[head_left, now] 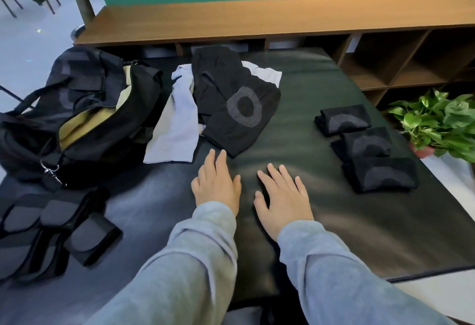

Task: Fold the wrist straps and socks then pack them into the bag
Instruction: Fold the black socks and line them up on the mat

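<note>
We hold our left hand (217,183) and right hand (282,196) flat, fingers spread, gripping nothing, above the dark padded bench (321,221). Just beyond our left fingertips lies the unfolded pile of black socks (236,98) over pale grey ones (177,124). Three folded black pieces (370,149) sit right of our right hand. The open bag (84,108) and folded wrist straps (56,227) lie to our left. We can read no writing anywhere.
</note>
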The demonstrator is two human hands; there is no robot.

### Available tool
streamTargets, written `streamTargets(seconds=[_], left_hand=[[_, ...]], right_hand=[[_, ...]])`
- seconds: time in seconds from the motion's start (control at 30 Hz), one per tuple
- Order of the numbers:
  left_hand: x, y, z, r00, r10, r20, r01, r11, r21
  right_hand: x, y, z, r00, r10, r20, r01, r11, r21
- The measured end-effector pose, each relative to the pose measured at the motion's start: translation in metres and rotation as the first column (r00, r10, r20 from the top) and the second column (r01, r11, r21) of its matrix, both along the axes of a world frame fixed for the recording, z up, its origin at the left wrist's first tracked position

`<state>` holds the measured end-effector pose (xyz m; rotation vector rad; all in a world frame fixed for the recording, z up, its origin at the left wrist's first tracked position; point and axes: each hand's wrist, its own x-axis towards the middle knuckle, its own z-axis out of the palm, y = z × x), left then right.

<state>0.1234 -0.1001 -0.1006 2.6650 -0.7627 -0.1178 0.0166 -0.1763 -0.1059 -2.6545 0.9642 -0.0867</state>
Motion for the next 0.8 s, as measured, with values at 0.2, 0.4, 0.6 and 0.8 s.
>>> streamTargets(seconds=[0.2,0.4,0.6,0.8], left_hand=[[0.026,-0.012,-0.007,0.993,-0.008,0.114,0.009,1.000,-0.013],[0.039,-0.029,-0.008,0.971,-0.050,0.232,0.041,0.998,0.045],[0.057,-0.034,-0.002,0.980,-0.077,0.185,0.050,0.988,0.145],[0.058,-0.035,-0.008,0.968,-0.113,0.222,0.090,0.990,0.111]], right_hand=[[-0.001,-0.002,0.000,1.000,-0.019,0.020,0.018,1.000,0.016],[-0.002,-0.001,0.000,0.998,-0.037,0.044,0.036,0.999,0.025],[-0.001,-0.001,0.001,0.998,-0.040,0.054,0.039,0.999,0.030],[-0.003,0.000,0.001,0.997,-0.048,0.058,0.046,0.999,0.029]])
